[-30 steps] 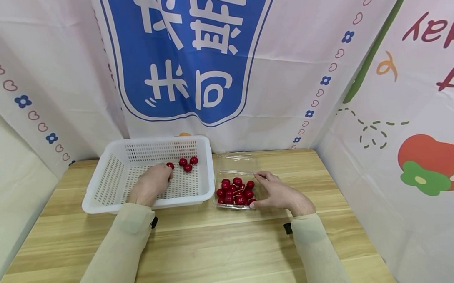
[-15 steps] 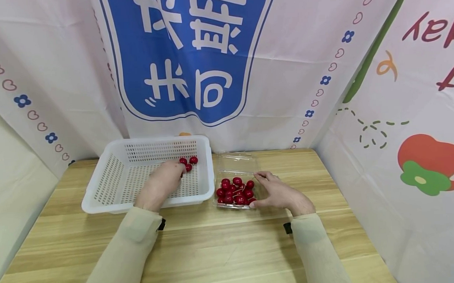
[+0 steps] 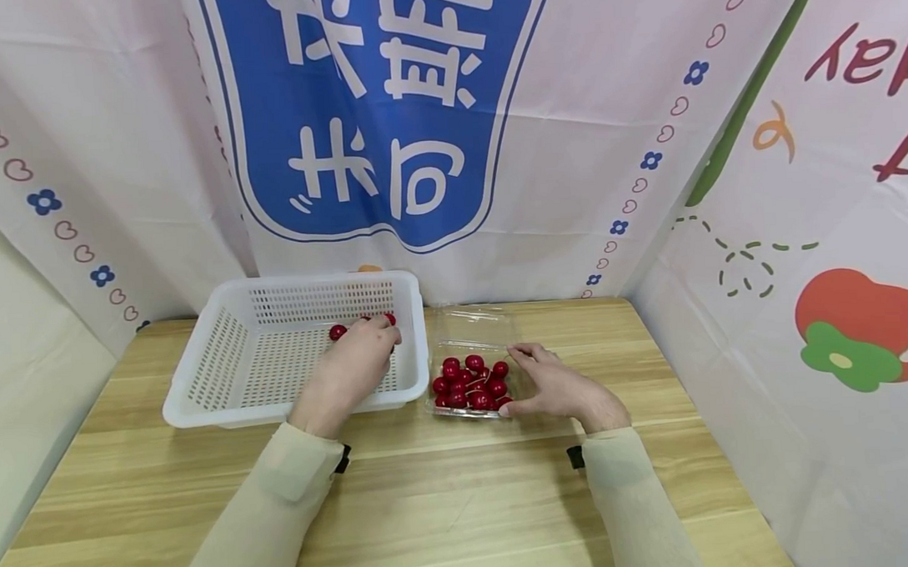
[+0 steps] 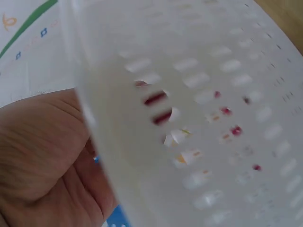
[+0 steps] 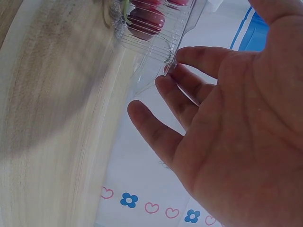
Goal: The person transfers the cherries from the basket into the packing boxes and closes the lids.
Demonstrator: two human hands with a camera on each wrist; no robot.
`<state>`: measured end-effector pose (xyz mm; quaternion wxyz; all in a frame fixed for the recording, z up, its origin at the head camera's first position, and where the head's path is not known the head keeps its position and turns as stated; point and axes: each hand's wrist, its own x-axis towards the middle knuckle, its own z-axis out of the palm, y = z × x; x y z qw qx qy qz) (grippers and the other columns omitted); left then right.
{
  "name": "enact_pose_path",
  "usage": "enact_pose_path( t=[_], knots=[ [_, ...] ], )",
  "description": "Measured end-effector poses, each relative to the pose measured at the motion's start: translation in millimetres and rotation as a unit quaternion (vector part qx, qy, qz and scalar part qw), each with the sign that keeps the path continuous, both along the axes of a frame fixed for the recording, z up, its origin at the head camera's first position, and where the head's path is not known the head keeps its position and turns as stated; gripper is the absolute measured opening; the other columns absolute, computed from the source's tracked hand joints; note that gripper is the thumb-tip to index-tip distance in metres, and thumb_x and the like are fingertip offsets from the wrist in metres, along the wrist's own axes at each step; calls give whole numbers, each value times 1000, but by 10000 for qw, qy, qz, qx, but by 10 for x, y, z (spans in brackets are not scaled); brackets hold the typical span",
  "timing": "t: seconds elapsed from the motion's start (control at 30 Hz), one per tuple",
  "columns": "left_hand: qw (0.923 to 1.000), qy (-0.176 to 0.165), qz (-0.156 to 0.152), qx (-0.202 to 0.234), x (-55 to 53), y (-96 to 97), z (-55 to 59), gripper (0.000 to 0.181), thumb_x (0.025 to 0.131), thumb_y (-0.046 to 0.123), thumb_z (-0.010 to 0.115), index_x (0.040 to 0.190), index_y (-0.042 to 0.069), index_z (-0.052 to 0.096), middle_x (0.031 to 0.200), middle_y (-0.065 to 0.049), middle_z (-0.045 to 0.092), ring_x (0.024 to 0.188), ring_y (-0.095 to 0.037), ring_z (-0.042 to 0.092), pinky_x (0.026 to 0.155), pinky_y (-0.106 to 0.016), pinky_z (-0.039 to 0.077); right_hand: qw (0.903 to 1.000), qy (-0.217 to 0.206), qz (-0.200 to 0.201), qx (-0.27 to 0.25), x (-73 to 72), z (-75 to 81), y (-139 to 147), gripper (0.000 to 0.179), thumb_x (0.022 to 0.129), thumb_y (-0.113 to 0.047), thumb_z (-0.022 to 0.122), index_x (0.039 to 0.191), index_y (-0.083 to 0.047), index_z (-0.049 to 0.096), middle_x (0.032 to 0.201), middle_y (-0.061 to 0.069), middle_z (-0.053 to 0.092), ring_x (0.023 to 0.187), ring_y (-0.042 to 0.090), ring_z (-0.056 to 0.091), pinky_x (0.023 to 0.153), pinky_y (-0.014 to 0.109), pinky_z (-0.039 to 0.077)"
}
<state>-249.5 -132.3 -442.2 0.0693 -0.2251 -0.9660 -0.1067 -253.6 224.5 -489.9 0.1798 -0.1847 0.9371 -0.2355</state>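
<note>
My left hand point(image 3: 355, 362) reaches into the white plastic basket point(image 3: 418, 343), fingers bent downward near its right end. A dark red cherry point(image 4: 162, 116) shows through the slots in the left wrist view. It appears pinched in that hand, though the fingertips are mostly hidden. Other cherries lie in the basket, one point(image 3: 338, 332) left of the hand and more partly behind the fingers. My right hand point(image 3: 563, 391) rests against the right side of a clear plastic clamshell box point(image 3: 469, 414), thumb and fingers spread. Several cherries point(image 3: 479, 399) with stems fill the box.
The clamshell's lid point(image 3: 472, 326) lies folded back behind the box. Basket and box stand side by side on a wooden table point(image 3: 461, 500). A printed cloth point(image 3: 541, 197) hangs along the table's back edge.
My left hand has moved right inside the basket with the dark red cherry at its fingers, uncovering a cherry on the left. The right hand and the box have stayed put.
</note>
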Motion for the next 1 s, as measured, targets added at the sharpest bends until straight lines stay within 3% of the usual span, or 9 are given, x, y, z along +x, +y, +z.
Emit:
enact_pose_path(
  t=[0.3,0.5,0.73,1.0],
  knots=[
    [9993,303,-205,-21,106,242,93,23,105,-6,75,126,-1,83,126,-18,80,113,-39,77,107,-51,70,10000,1,-13,4,-4,-6,2,122,97,-55,95,187,-8,27,193,24,27,179,53,28,142,76,37],
    [9986,314,-418,6,166,412,119,25,108,-5,73,132,-1,80,136,-18,79,125,-40,77,115,-51,69,10000,-23,-21,-28,-2,-4,-2,122,97,-55,95,187,-8,27,194,23,26,179,53,27,142,76,37],
    [9979,162,-620,-45,196,611,78,39,101,-13,79,137,0,80,140,-16,79,127,-37,76,118,-48,67,10000,-5,-17,-40,-1,-3,-3,121,97,-54,95,186,-8,28,193,22,28,179,53,28,142,76,38],
    [9962,60,-851,192,219,779,-14,29,106,-4,79,135,-1,81,138,-17,79,132,-36,76,121,-48,66,10000,78,48,-40,-6,-1,6,120,98,-54,95,186,-5,28,193,23,29,179,52,29,143,74,37]
  ],
)
